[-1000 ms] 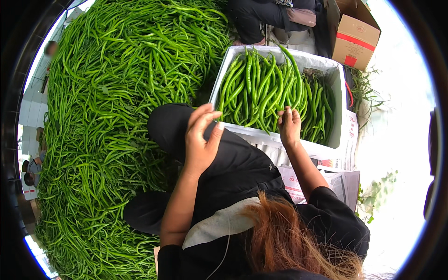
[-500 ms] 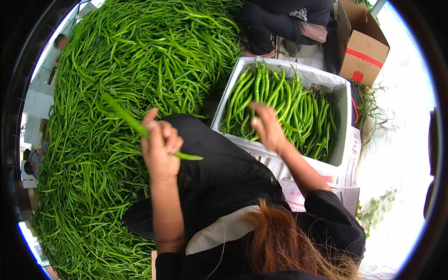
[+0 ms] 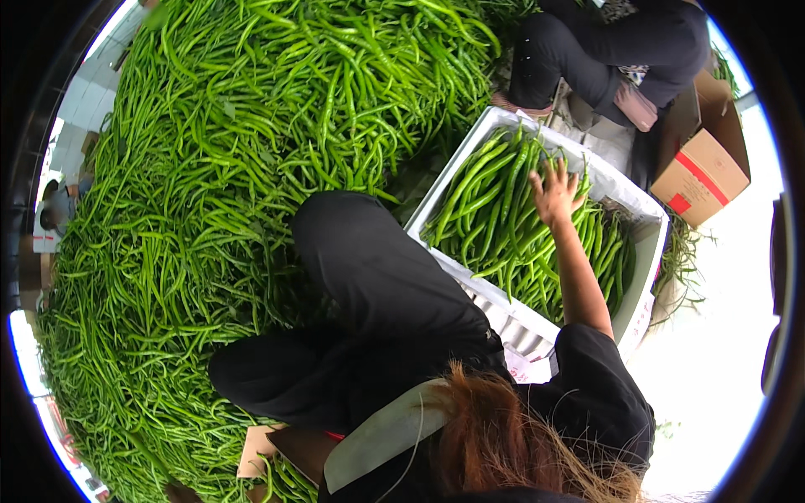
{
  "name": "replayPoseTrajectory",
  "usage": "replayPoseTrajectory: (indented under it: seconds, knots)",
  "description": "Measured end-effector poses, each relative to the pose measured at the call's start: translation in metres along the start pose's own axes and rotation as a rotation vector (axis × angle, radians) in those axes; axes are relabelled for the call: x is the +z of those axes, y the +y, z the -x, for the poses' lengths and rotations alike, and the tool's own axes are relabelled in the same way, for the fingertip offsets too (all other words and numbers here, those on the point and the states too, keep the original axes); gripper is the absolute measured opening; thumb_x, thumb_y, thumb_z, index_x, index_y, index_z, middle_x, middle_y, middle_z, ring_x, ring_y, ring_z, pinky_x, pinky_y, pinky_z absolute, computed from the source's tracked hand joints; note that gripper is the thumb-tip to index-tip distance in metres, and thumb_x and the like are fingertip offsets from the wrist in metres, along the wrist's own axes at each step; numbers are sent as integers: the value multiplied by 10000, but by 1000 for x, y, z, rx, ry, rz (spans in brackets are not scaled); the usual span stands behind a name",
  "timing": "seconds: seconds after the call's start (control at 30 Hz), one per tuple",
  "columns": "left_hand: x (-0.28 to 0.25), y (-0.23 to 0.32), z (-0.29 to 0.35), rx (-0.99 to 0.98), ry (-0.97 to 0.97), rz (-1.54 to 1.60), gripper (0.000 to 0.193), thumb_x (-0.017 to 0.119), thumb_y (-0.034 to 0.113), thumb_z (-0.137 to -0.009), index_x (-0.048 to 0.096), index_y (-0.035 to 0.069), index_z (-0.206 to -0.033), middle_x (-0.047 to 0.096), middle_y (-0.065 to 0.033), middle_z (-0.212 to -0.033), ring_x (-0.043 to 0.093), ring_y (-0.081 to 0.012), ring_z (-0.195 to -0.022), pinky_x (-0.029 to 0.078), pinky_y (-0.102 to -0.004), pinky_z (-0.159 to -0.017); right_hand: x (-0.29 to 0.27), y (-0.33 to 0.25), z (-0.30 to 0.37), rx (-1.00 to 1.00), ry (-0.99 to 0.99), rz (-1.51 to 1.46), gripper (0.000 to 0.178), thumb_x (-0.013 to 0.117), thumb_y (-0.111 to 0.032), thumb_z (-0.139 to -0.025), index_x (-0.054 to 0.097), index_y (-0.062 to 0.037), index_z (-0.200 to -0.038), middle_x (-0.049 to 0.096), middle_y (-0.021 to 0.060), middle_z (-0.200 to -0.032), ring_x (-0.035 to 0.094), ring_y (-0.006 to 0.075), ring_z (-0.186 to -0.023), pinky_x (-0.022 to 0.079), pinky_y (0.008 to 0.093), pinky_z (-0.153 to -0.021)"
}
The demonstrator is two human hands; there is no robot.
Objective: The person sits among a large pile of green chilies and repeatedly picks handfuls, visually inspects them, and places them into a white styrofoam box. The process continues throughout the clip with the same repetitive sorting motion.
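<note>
My right hand [image 3: 555, 191] reaches out over a white foam box [image 3: 646, 277] packed with long green chilli peppers [image 3: 495, 226]. Its fingers are spread and rest on top of the peppers near the box's far side, gripping nothing. I cannot see my left hand. My knee in black trousers [image 3: 369, 260] lies between the box and a huge pile of loose green chilli peppers [image 3: 210, 210] that fills the left half of the view.
Another person in dark clothes [image 3: 612, 50] crouches beyond the box at the top right. A brown cardboard box [image 3: 700, 168] with a red stripe stands to the right of that person. Pale floor lies to the right of the foam box.
My left hand, which held a pepper over the pile half a second ago, has dropped out of sight. My right hand has reached farther across the box.
</note>
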State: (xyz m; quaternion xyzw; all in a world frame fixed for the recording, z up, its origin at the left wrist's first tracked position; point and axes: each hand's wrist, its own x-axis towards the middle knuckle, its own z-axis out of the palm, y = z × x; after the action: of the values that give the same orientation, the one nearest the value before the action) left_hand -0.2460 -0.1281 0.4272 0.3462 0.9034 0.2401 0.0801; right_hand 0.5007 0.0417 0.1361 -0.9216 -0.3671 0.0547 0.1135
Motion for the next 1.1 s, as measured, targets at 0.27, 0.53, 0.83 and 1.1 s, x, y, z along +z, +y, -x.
replayPoseTrajectory:
  seconds: [0.27,0.53,0.83,1.1]
  knots:
    - [69,-58,52,-71,-375,-439,360,462,265,-918,453,99,-1238,488,-12,-677,385,-113,-532,275,-251,-445,-21,-36,15,-383,-529,302,554,744,-493,-625,661,12,-836,663,162,-900,644,187,-884,529,322,-754]
    - [79,-77,53,-67,-567,-623,331,500,287,-888,513,83,-1149,538,-68,-703,460,-193,-586,336,-320,-502,-24,-17,10,394,-1077,-1149,199,574,-44,-798,569,71,-961,615,119,-761,661,211,-685,576,274,-589]
    - [64,-111,37,-160,-819,-872,316,542,313,-855,580,66,-1049,594,-130,-733,543,-282,-647,405,-397,-566,-47,-31,31,152,-1048,-408,302,617,-212,-858,569,75,-937,659,140,-732,676,208,-623,582,307,-550]
    - [66,-59,13,174,-643,-848,321,579,336,-825,640,51,-960,644,-186,-760,618,-362,-701,467,-466,-623,-12,-66,-9,-226,-34,148,612,536,-515,-837,406,-168,-1324,295,97,-1439,252,322,-1327,288,534,-994]
